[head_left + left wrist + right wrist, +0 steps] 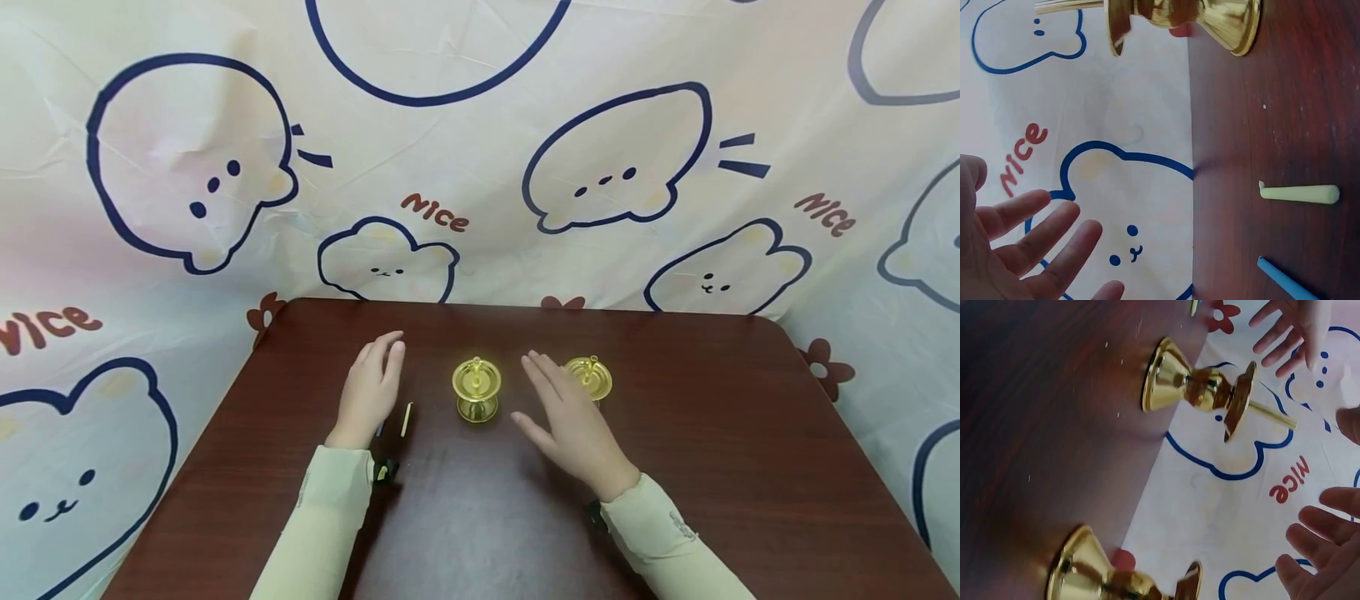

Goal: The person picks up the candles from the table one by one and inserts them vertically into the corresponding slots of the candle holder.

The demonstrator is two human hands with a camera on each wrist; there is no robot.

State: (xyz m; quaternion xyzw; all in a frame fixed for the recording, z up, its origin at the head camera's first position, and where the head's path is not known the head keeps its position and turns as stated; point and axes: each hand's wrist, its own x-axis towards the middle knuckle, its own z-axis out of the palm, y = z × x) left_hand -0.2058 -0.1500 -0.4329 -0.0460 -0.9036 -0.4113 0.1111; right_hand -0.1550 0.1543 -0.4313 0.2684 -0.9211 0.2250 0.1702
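The left hand (371,393) and right hand (567,410) are hovering raised above the worktop (757,433), fingers loosely extended and parted, neither having hold of anything. A brass-coloured candlestick (476,390) is standing upright between them, its flared foot probably giving it stability and its dish likely serving to catch wax. The second candlestick (594,379) is standing to its right, partly hidden behind the right hand. A slim yellow candle (407,419) and a blue candle (1286,279) are lying on their sides near the left hand, presumably because they are too narrow to stand unsupported; the blue one is mostly hidden by that hand in the head view. The hands are being held apart, leaving the nearer candlestick untouched.

The patterned backdrop (487,167) is showing "Nice" in reddish-brown lettering several times. A small mark on the right sleeve (663,542) is too small to read, and no brand is showing legibly.
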